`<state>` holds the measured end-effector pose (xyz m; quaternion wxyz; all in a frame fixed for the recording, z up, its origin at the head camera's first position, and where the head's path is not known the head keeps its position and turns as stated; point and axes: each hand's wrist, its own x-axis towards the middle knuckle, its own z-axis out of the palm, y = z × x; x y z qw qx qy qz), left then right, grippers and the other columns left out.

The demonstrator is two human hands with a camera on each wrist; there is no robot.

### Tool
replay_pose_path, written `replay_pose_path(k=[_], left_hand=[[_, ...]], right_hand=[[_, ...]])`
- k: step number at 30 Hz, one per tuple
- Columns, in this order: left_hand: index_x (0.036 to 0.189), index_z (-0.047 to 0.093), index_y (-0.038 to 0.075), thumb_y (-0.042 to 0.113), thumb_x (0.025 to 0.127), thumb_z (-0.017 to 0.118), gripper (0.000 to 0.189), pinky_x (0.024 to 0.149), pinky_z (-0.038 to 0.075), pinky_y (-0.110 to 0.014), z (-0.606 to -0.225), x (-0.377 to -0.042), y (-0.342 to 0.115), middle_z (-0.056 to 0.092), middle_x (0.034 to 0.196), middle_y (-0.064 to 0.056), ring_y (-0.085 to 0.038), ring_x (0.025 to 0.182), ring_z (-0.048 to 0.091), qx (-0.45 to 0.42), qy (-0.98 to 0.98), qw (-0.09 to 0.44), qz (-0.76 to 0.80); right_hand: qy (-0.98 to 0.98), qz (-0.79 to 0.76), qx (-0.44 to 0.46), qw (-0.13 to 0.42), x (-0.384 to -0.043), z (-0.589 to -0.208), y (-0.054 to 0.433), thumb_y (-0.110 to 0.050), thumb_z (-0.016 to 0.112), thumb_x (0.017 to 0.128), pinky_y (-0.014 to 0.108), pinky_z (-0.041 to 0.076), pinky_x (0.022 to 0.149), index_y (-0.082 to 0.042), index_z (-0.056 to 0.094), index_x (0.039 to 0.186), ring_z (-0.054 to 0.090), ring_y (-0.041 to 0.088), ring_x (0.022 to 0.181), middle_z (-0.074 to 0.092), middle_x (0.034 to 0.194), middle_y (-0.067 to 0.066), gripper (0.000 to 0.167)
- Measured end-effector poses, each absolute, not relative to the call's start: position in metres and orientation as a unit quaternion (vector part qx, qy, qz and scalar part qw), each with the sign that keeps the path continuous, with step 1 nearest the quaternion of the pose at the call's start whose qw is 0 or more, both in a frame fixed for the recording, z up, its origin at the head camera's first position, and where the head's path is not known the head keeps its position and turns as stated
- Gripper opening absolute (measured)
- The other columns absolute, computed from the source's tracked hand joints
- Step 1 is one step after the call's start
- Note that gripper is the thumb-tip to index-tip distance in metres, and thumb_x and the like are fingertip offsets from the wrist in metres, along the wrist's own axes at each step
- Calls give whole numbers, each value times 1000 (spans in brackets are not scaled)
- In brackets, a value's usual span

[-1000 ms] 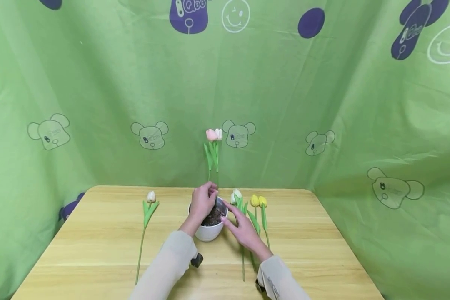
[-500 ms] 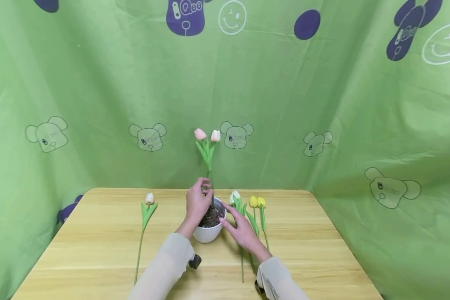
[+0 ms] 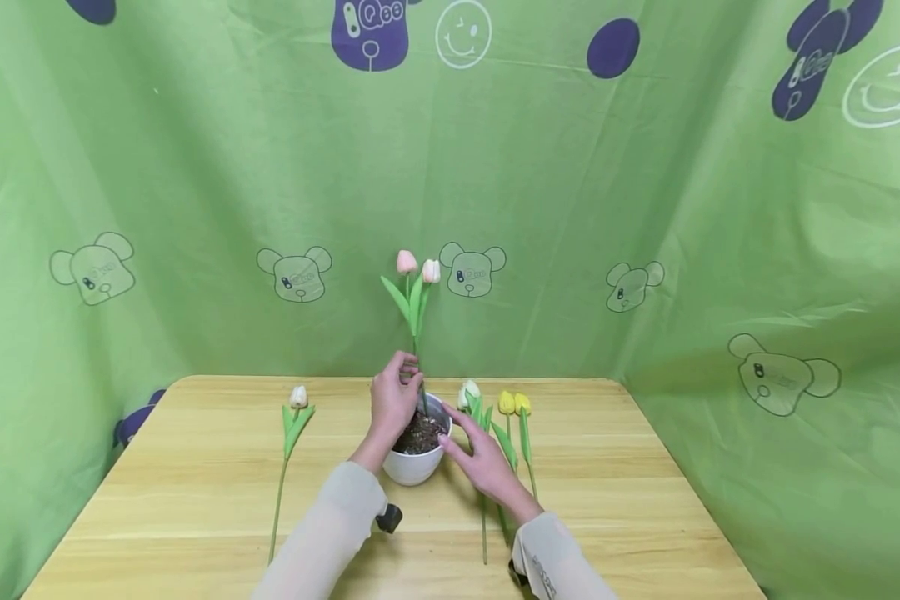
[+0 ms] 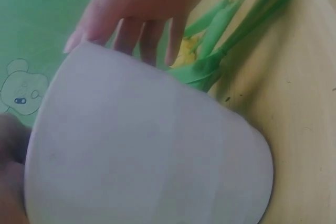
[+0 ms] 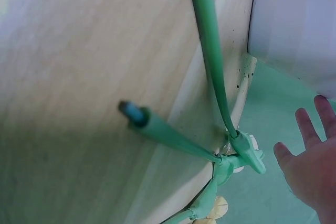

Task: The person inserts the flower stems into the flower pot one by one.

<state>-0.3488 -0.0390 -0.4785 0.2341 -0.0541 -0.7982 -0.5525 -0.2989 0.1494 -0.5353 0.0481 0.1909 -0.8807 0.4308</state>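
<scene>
Compared with a second ago, the pink tulip (image 3: 407, 262) is leaning apart from the pale tulip (image 3: 431, 271), a gap now showing between blooms that were touching. The left hand (image 3: 394, 400) is pinching the pink tulip's stem above the pot (image 3: 411, 469), its fingers hiding the lower end. The pale tulip is standing in the soil (image 3: 420, 435). The right hand (image 3: 487, 467) is resting on the pot's rim, fingers and thumb spread. On the tabletop (image 3: 600, 467), one white tulip (image 3: 298, 397) is lying to the left; yellow tulips (image 3: 514, 403) are lying near the right hand.
</scene>
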Motion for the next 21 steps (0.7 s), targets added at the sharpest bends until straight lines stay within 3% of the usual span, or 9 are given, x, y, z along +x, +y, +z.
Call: replay_pose_path(k=[8, 21], left_hand=[[111, 69, 3, -3, 92, 71, 20, 71, 65, -28, -478, -353, -48, 75, 102, -17, -28, 84, 75, -99, -801, 195, -557], [112, 71, 2, -1, 91, 73, 22, 65, 63, -24, -478, -352, -46, 76, 101, -18, -23, 75, 74, -86, -825, 170, -532]], right_hand=[[-881, 430, 189, 47, -300, -536, 149, -51, 62, 100, 65, 35, 119, -35, 40, 159, 46, 35, 146, 47, 160, 4, 64], [-879, 439, 185, 37, -300, -534, 149, -49, 62, 101, 64, 34, 120, -42, 37, 158, 44, 34, 148, 46, 161, 3, 63]])
